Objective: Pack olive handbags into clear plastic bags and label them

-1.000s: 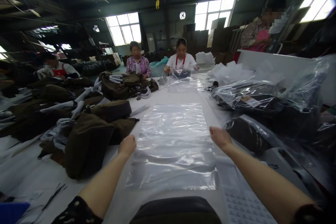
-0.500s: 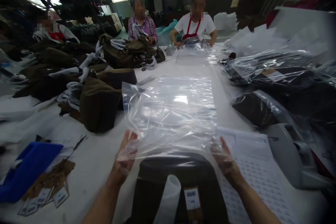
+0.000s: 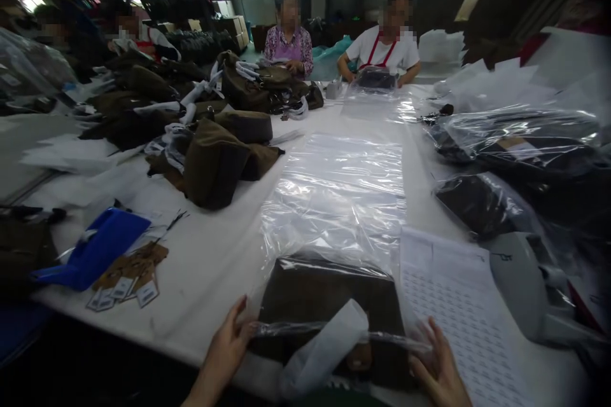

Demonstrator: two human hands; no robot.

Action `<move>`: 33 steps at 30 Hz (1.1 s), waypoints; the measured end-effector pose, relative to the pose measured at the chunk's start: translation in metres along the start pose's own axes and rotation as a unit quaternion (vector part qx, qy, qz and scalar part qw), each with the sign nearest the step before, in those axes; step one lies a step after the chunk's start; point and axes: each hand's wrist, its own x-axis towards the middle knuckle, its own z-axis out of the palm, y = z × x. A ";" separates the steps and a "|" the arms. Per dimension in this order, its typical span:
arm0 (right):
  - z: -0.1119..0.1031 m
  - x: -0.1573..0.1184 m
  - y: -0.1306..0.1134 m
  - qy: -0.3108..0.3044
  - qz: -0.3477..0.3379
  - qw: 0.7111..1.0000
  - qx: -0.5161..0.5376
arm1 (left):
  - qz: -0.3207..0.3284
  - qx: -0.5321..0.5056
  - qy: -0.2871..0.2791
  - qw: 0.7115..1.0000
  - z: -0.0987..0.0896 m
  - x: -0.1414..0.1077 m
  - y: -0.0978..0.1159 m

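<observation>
A clear plastic bag (image 3: 334,197) lies flat along the white table (image 3: 205,273), and its open end is drawn over a folded dark brown fabric item (image 3: 324,292). A white paper strip (image 3: 324,350) lies across that item. My left hand (image 3: 224,350) pinches the bag's near edge on the left. On the right, my right hand (image 3: 436,362) grips the same edge, with plastic bunched between its fingers. The lower part of the brown item is partly hidden behind the paper strip and the plastic.
A printed label sheet (image 3: 458,311) lies beside my right hand. Left stand olive-brown bags (image 3: 214,165), a blue folder (image 3: 102,248) and paper hang tags (image 3: 124,286). Right lie plastic-wrapped dark items (image 3: 506,146) and a grey machine (image 3: 520,286). Co-workers (image 3: 382,51) sit across the table.
My hands have moved from spread above the bag to its open end, then pulled it toward me over the brown item. The bag now covers the item's upper part, and the view has shifted.
</observation>
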 end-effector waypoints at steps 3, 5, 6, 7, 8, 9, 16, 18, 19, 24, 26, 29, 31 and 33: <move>0.001 -0.016 -0.022 0.067 -0.199 0.976 -0.064 | 0.259 0.168 0.115 0.944 0.007 -0.002 0.043; 0.019 -0.024 -0.046 -0.030 -0.296 0.951 -0.090 | 0.422 0.220 0.093 0.874 0.020 0.002 0.076; 0.032 -0.026 -0.058 -0.095 -0.328 0.934 -0.108 | 0.460 0.222 0.063 0.857 0.028 0.006 0.091; 0.046 -0.027 -0.071 -0.151 -0.365 0.910 -0.130 | 0.465 0.208 0.033 0.860 0.035 0.011 0.105; 0.059 -0.025 -0.084 -0.191 -0.407 0.881 -0.147 | 0.442 0.178 0.007 0.879 0.042 0.017 0.118; 0.071 -0.023 -0.096 -0.218 -0.454 0.849 -0.159 | 0.399 0.132 -0.010 0.907 0.046 0.023 0.129; 0.108 -0.009 -0.147 -0.171 -0.504 0.795 -0.292 | 0.408 -0.038 -0.020 0.912 0.011 0.013 0.141; 0.111 -0.011 -0.148 -0.156 -0.508 0.788 -0.312 | 0.514 0.056 -0.076 0.852 -0.002 -0.006 0.116; 0.110 -0.012 -0.145 -0.155 -0.511 0.783 -0.319 | 0.546 0.112 -0.108 0.823 -0.005 -0.014 0.100; 0.068 -0.019 -0.102 -0.171 -0.615 0.725 -0.258 | 0.524 0.227 -0.122 0.812 0.000 -0.030 0.023; 0.038 -0.020 -0.077 -0.121 -0.610 0.751 -0.221 | 0.522 0.230 -0.082 0.817 0.002 -0.028 0.006; 0.006 -0.014 -0.046 0.032 -0.361 0.910 -0.200 | 0.487 0.235 0.030 0.841 0.003 -0.021 -0.009; 0.001 -0.004 -0.036 -0.007 -0.176 0.972 -0.155 | 0.432 0.228 0.105 0.866 0.004 -0.013 -0.016; 0.006 0.010 -0.033 -0.111 -0.051 0.991 -0.052 | 0.369 0.204 0.143 0.895 0.007 0.000 -0.022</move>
